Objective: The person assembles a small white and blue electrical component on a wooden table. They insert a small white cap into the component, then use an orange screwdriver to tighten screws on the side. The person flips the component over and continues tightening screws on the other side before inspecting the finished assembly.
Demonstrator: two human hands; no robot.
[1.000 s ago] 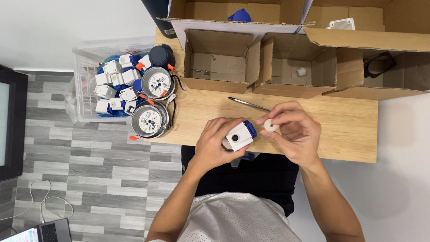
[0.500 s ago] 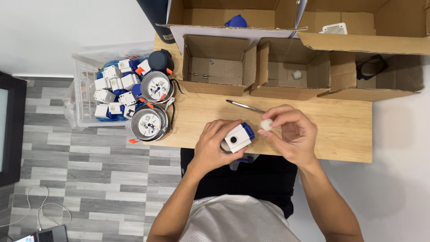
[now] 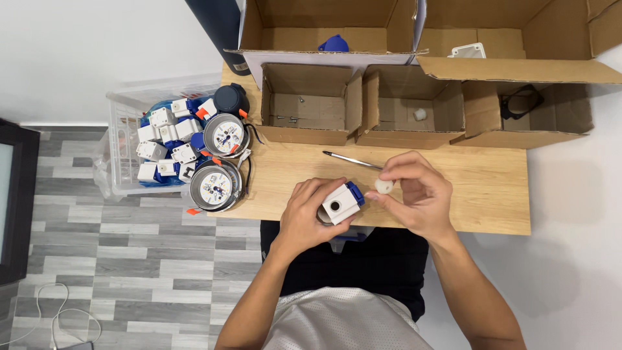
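My left hand (image 3: 306,214) grips a small white and blue block-shaped device (image 3: 341,203) with a round hole facing up, held just above the near edge of the wooden table (image 3: 492,188). Beside it my right hand (image 3: 418,196) pinches a small white round cap (image 3: 383,186) between thumb and fingertips, a little to the right of the device and apart from it. A thin metal screwdriver (image 3: 350,159) lies on the table just behind both hands.
Two round meters (image 3: 218,185) (image 3: 226,135) sit at the table's left end, next to a clear plastic bin (image 3: 123,155) of white and blue devices. Open cardboard boxes (image 3: 311,104) (image 3: 414,110) (image 3: 531,110) line the far edge; one holds a small white part (image 3: 420,114).
Both hands stayed over the table's near edge. The white cap in my right hand has come slightly away from the device; the left hand holds the device much as before.
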